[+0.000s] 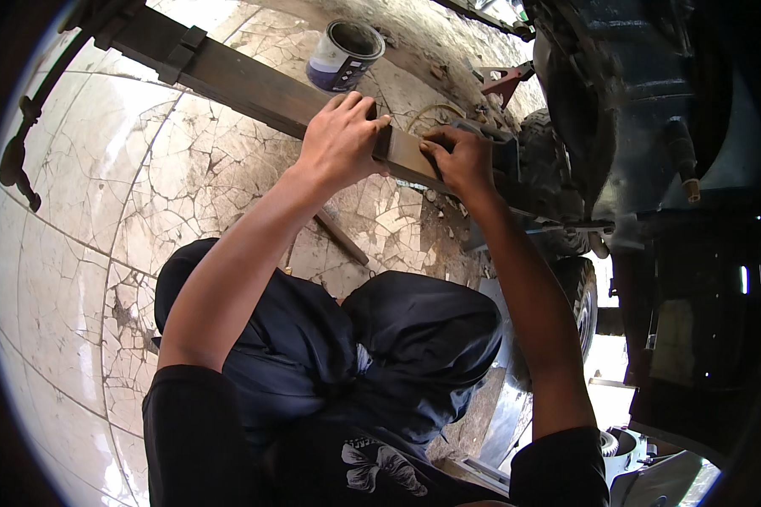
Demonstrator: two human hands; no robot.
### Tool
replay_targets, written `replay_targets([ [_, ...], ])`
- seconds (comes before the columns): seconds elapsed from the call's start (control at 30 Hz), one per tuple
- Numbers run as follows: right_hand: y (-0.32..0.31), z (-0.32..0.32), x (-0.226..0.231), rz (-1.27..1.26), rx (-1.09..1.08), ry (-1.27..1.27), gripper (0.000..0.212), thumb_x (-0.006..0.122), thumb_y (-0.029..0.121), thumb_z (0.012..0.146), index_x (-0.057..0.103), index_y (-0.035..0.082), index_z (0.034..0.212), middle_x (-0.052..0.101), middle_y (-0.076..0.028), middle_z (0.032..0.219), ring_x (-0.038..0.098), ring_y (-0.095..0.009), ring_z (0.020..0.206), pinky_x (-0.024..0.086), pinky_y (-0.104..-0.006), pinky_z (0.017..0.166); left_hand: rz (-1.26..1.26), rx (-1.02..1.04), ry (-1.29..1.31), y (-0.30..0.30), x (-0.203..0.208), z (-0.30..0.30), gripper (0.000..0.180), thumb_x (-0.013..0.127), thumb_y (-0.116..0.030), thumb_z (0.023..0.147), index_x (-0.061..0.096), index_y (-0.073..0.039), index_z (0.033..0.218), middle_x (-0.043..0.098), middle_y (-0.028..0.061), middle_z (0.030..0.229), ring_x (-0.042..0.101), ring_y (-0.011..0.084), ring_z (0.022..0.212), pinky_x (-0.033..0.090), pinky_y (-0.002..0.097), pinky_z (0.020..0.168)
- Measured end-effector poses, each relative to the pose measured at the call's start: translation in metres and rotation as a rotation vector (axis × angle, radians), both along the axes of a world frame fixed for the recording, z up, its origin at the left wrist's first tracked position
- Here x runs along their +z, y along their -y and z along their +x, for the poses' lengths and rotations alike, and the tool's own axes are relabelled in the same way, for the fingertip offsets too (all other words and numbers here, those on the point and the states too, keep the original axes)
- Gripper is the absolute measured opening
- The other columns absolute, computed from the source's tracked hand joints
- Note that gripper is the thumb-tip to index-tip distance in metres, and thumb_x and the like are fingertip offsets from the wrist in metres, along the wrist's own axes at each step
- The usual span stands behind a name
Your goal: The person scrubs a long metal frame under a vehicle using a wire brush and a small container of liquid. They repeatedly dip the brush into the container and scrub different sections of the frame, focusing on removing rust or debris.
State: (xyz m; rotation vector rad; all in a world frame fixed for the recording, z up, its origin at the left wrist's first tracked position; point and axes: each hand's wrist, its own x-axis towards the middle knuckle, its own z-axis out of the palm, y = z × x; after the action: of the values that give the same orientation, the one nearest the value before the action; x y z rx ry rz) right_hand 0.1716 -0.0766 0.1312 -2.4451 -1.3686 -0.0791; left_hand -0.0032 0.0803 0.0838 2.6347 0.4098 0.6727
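Observation:
A long dark steel bar (237, 80), which looks like a vehicle leaf spring with a clamp band (182, 55) round it, runs slantwise from the upper left toward the machinery at right. My left hand (342, 139) is closed over it, fingers curled across the far edge. Just to the right, my right hand (461, 156) grips the bar with thumb and forefinger bent close together. Between both hands lies a tan, smoother-looking section (410, 155); whether it is bare metal or a strip laid on top, I cannot tell. My palms hide the undersides.
Beyond the bar stands an open paint can (347, 57). A rod (341, 237) lies on the cracked tile floor (144, 211) before my knees. Dark vehicle parts (643, 93) and a tyre (579, 296) crowd the right side. A red stand (507, 83) is behind.

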Motion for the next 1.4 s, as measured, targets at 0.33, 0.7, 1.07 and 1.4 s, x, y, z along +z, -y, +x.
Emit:
replay_targets([
  [0.33, 0.073, -0.001, 0.022, -0.125, 0.047, -0.026, 0.022, 0.088, 0.014, 0.078, 0.082, 0.011, 0.099, 0.078, -0.010, 0.087, 0.075, -0.023, 0.077, 0.057, -0.0342, 0.076, 0.026, 0.036, -0.005, 0.000, -0.001, 0.001, 0.078, 0.094, -0.048, 0.063, 0.073, -0.018, 0.132, 0.063, 0.0087, 0.129, 0.054, 0.0245, 0.130, 0.047, 0.0370, 0.110],
  [0.7, 0.075, -0.009, 0.024, 0.003, -0.064, -0.080, 0.022, 0.087, 0.013, 0.082, 0.081, 0.010, 0.103, 0.078, -0.010, 0.092, 0.077, -0.020, 0.086, 0.059, -0.0323, 0.077, 0.067, 0.051, 0.004, 0.000, -0.002, 0.002, 0.081, 0.094, -0.048, 0.062, 0.072, -0.021, 0.134, 0.061, 0.0077, 0.134, 0.053, 0.0243, 0.131, 0.044, 0.0364, 0.114],
  [1.07, 0.058, -0.002, 0.012, 0.065, -0.036, -0.268, 0.024, 0.086, 0.011, 0.083, 0.079, 0.007, 0.106, 0.080, -0.010, 0.098, 0.078, -0.018, 0.092, 0.059, -0.0305, 0.083, 0.097, 0.059, 0.012, 0.000, -0.006, 0.003, 0.081, 0.094, -0.047, 0.062, 0.071, -0.020, 0.135, 0.060, 0.0095, 0.138, 0.053, 0.0257, 0.132, 0.043, 0.0374, 0.115],
  [1.4, 0.037, 0.001, 0.012, 0.032, -0.010, -0.183, 0.019, 0.085, 0.012, 0.082, 0.081, 0.008, 0.100, 0.080, -0.010, 0.093, 0.078, -0.018, 0.082, 0.059, -0.0296, 0.077, 0.080, 0.039, 0.064, 0.002, -0.008, 0.003, 0.078, 0.094, -0.043, 0.063, 0.072, -0.016, 0.132, 0.061, 0.0094, 0.132, 0.054, 0.0270, 0.129, 0.044, 0.0397, 0.113],
])
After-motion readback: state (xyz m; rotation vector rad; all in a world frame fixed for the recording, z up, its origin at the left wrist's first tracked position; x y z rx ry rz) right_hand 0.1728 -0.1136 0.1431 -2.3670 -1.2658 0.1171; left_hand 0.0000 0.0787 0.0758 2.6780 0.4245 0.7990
